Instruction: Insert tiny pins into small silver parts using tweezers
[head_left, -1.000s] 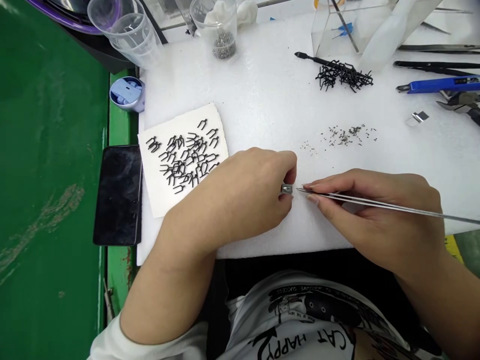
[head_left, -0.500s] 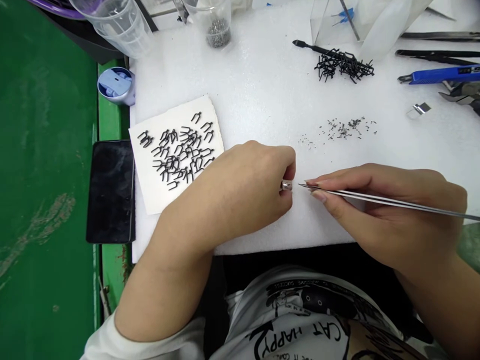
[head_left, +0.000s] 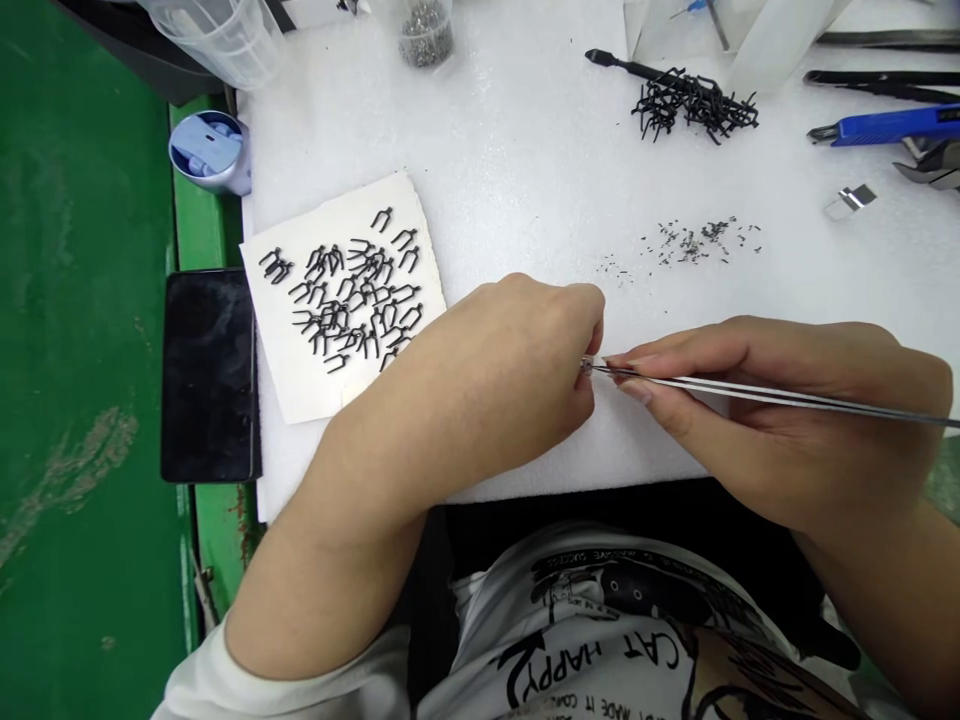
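Note:
Between the fingertips of my left hand is a small shiny metal part, mostly hidden by the closed fingers. My right hand grips a pair of slim metal tweezers with thumb and fingers. The tweezer tips reach the metal part; whether they pinch anything is too small to tell. Behind my left forearm lies a white card with many bent black pieces on it. Tiny dark bits are scattered on the white foam surface beyond my hands.
A tangled heap of black bent pieces lies at the back by a black pen-like tool. A blue cutter and black tweezers are at right. A dark phone-like slab, a pale blue case and plastic cups edge the left.
The tweezer tips, apart from the metal part before, now meet it. My left hand has come slightly right toward them. The whole view has shifted a little.

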